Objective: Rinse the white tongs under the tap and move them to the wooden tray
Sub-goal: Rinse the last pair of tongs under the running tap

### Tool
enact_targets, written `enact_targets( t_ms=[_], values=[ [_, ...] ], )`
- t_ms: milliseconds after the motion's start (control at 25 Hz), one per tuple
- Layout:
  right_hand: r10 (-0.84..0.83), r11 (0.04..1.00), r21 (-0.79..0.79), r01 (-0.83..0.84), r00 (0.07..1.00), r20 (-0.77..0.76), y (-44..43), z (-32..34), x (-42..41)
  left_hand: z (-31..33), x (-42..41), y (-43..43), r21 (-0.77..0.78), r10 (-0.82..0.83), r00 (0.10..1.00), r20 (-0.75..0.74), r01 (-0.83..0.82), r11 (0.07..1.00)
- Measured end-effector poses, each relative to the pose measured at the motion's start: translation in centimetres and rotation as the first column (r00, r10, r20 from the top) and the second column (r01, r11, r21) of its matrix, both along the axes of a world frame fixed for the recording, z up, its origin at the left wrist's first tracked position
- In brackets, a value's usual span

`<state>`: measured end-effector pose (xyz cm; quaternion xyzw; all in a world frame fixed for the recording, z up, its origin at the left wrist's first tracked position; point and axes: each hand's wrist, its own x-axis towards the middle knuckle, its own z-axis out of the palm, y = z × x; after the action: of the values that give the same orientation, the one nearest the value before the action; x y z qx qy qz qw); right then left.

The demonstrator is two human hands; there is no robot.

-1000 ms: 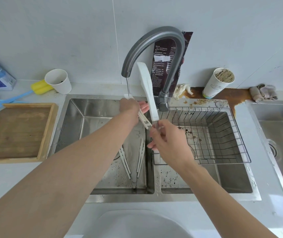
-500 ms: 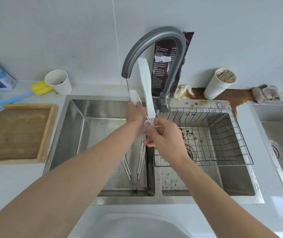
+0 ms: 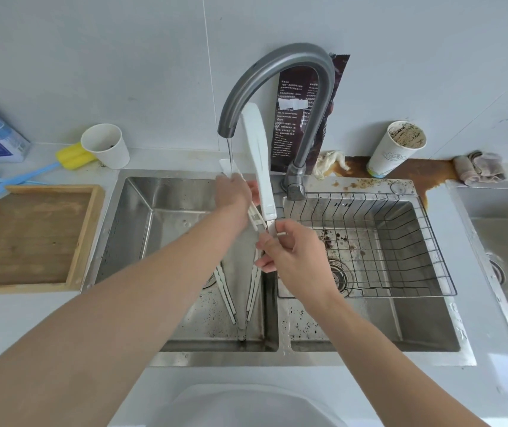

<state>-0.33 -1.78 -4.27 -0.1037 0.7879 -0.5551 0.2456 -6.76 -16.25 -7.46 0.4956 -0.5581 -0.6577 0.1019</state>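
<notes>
I hold white tongs [image 3: 259, 161] spread open above the left sink basin. My right hand [image 3: 292, 257] pinches their hinge end. One arm of the tongs points up beside the grey tap [image 3: 277, 63]. My left hand [image 3: 234, 192] grips the other arm, whose tip sits in the thin water stream under the spout. Another pair of white tongs [image 3: 240, 291] lies on the floor of the left basin [image 3: 141, 229], partly hidden by my arms. The wooden tray [image 3: 86, 235] stands on the counter left of the sink.
A wire rack [image 3: 400, 241] sits in the right basin, which is speckled with grounds. Paper cups [image 3: 106, 146], a yellow sponge brush [image 3: 71, 155], a blue box, a dirty cup [image 3: 397, 149], a rag [image 3: 479, 167] and a dark packet line the back ledge. Another sink is far right.
My left hand slid up along the lower tong arm toward the stream, and my right hand moved slightly left. The upright arm stayed beside the tap.
</notes>
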Motion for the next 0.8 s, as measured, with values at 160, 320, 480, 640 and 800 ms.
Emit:
enact_targets(
  t_ms=[160, 320, 480, 640, 800],
  values=[
    [-0.014, 1.000, -0.012, 0.014, 1.000, 0.016, -0.2, 0.0, -0.6, -0.7, 0.4, 1.6, 0.061, -0.067, 0.998, -0.016, 0.068, 0.996],
    [0.058, 0.998, -0.010, -0.058, 0.998, 0.008, 0.9, -0.4, 0.9, 0.4, -0.3, -1.4, 0.123, 0.073, 0.996, -0.046, -0.067, 0.990],
    [0.043, 0.998, -0.044, -0.042, 0.999, 0.029, 1.1, -0.5, 0.5, 0.9, -0.3, -2.1, 0.187, 0.140, 0.980, -0.141, -0.112, 0.976],
    [0.019, 0.995, -0.096, -0.009, 0.995, 0.097, 0.3, -0.8, -0.1, 0.1, 2.1, 1.6, 0.040, -0.013, 0.997, -0.070, 0.016, 0.999],
    [0.051, 0.994, -0.108, -0.034, 0.985, 0.165, 1.2, -2.0, 0.8, -0.5, 4.3, 1.5, 0.198, 0.012, 0.982, -0.190, 0.027, 0.980]
  ],
)
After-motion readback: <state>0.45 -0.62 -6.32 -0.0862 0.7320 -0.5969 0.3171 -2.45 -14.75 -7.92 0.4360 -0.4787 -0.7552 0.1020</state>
